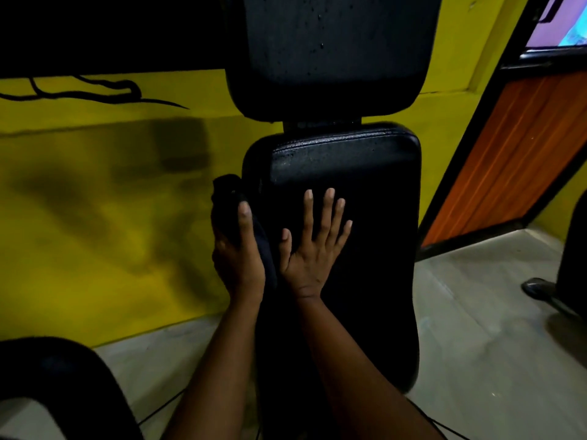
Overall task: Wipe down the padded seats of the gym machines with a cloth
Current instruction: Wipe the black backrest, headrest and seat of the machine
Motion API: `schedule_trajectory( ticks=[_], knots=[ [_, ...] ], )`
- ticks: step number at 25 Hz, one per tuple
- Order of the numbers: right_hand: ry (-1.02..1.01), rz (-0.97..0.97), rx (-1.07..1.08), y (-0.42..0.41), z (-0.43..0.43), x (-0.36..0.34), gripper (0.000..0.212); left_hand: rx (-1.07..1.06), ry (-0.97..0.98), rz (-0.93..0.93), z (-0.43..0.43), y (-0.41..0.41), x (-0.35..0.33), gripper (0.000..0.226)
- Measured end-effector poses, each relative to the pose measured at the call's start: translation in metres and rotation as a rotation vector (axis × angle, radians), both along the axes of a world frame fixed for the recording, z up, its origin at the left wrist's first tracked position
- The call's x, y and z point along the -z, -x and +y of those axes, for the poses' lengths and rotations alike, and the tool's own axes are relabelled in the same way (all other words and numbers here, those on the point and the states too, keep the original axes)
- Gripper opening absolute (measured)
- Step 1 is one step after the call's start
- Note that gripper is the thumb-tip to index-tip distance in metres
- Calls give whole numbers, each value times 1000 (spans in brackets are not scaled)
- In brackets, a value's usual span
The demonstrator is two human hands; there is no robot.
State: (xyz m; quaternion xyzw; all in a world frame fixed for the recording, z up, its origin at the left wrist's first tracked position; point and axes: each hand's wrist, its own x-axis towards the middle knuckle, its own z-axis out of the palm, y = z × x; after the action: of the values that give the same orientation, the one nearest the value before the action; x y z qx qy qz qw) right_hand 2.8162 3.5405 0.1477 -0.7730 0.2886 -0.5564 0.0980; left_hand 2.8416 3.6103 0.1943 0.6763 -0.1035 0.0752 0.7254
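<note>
A black padded seat (365,192) fills the middle of the head view, with a black padded backrest (330,52) standing above it. My right hand (313,246) lies flat on the seat with its fingers spread. My left hand (239,258) grips a dark cloth (230,204) against the seat's left edge, thumb on top of the cloth. The cloth's lower part runs down between my two hands.
A yellow wall (95,201) with black markings stands left of the seat. A wooden door panel (514,154) in a black frame is at the right. Grey floor (482,344) lies right of the seat. Dark rounded machine parts sit at the bottom left (63,376) and right edge (575,265).
</note>
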Motion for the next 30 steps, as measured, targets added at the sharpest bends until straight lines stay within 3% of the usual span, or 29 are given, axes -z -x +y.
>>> schedule_trajectory(
  ticks=[6,13,17,23,25,30],
  knots=[
    [-28,39,5,4,2,-6,55,141,-38,291,27,14,72,52],
    [-38,206,-25,47,26,97,57,103,70,69,15,1,38,42],
    [-45,130,12,30,19,101,55,150,91,117,24,8,95,45],
    [-42,111,8,30,19,101,55,266,20,376,50,25,165,63],
    [-81,144,-1,39,30,111,55,323,46,357,51,18,152,75],
    [-208,196,-29,71,75,201,56,345,133,198,41,7,144,78]
  ],
)
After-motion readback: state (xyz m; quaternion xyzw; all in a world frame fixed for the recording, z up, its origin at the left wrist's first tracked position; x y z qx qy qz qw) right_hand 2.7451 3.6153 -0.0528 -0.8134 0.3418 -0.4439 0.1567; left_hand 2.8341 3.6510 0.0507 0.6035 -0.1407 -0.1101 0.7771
